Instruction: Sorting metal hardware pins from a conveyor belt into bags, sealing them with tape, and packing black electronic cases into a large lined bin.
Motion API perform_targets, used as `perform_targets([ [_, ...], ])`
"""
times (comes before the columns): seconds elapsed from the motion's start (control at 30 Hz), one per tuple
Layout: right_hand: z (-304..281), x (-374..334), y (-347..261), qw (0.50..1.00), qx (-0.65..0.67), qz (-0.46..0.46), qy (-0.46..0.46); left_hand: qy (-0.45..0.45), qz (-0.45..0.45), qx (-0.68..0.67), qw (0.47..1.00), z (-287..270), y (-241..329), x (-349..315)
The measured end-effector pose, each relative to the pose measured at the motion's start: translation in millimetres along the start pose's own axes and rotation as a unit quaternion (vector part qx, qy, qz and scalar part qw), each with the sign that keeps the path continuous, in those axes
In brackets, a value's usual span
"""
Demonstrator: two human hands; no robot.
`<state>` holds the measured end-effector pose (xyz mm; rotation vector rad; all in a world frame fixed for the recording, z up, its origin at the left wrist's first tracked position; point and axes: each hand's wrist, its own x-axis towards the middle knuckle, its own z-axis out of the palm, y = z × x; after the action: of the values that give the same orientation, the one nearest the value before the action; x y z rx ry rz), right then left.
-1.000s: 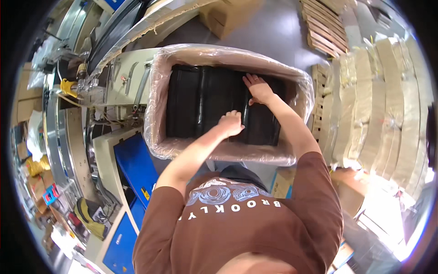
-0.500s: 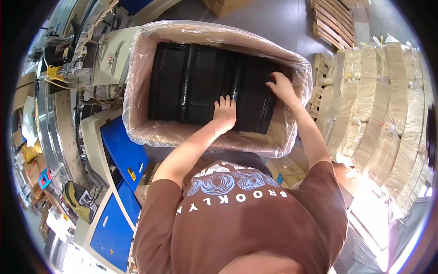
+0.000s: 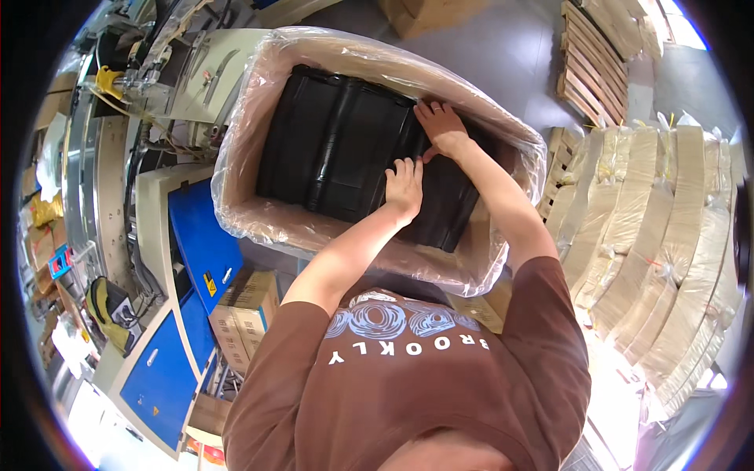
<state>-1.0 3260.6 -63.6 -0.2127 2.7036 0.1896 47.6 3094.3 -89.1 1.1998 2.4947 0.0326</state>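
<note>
Both my hands rest inside a large cardboard box (image 3: 236, 169) lined with clear plastic film. Rows of flat black bundles, which look like stacked plastic bags or sheets, fill most of it; one black stack (image 3: 363, 145) lies left of my hands. My left hand (image 3: 404, 187) lies on the black surface with its fingers stretched. Farther off and a little to the right, my right hand (image 3: 441, 125) presses flat with spread fingers along the seam between two stacks. Neither hand grips anything. The underside of the stacks is hidden.
A machine with blue cabinet doors (image 3: 206, 235) stands at my left, with a closed carton (image 3: 245, 314) beside it. Tall plastic-wrapped bundles of flat cardboard (image 3: 628, 220) rise at the right. A wooden pallet (image 3: 591, 71) leans at the far right.
My right hand has moved left from the box's right end onto the seam between stacks. My left hand has shifted slightly right. The view has turned a little.
</note>
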Motion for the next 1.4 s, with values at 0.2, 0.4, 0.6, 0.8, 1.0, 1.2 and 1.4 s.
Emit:
perform_targets([
  [0.2, 1.7, 2.2, 4.0, 1.000, -0.007, 0.010, -0.022, 0.005, 0.013, 0.022, 1.000, 0.9, 1.7, -4.9],
  [0.4, -0.8, 0.9, 5.1, 1.000, 0.019, -0.004, -0.018, 0.021, 0.018, 0.032, 0.999, 4.6, 4.6, -3.1],
  [0.6, 4.1, 1.1, 10.8, 0.988, 0.147, 0.022, -0.040, 0.041, 0.024, 0.034, 0.998, 5.0, 6.1, -2.1],
  [0.8, 20.7, -5.1, 3.9, 0.995, 0.097, 0.017, 0.036, 0.052, 0.041, 0.049, 0.997, 8.3, 5.5, -0.8],
  [1.0, 36.9, -7.0, 5.3, 0.994, 0.086, 0.020, 0.067, 0.061, 0.032, 0.024, 0.997, 4.3, 6.4, -1.0],
  [1.2, 30.1, -7.8, 8.3, 0.996, 0.069, -0.049, 0.036, 0.062, 0.024, 0.034, 0.997, 7.9, 9.5, -4.1],
  [1.4, 20.9, -5.5, 6.9, 0.990, 0.083, -0.082, 0.074, 0.056, 0.023, 0.042, 0.997, 10.9, 11.0, -5.9],
])
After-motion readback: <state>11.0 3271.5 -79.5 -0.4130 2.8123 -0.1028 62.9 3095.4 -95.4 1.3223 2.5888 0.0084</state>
